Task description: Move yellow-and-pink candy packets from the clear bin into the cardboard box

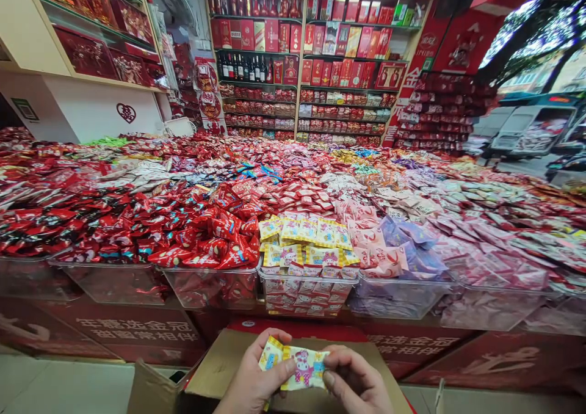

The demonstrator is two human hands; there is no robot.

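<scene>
My left hand [260, 374] is closed on yellow-and-white candy packets, one of them with a pink cartoon figure on it. The front candy packet [303, 368] also has its right end pinched between the thumb and fingers of my right hand [354, 380]. Both hands are low in the view, above an opened cardboard box [215, 365]. Straight ahead, a clear plastic bin [309, 275] holds matching yellow packets [327, 234] laid in rows on top, with pink-and-white packets showing through its front wall.
Bins of red candy packets [224, 243] lie to the left; purple packets [409, 243] lie to the right. Behind the candy display stand shelves [302, 54] of bottles and red boxes. A cardboard flap [153, 389] sticks up at lower left. A vehicle [533, 130] is outside at right.
</scene>
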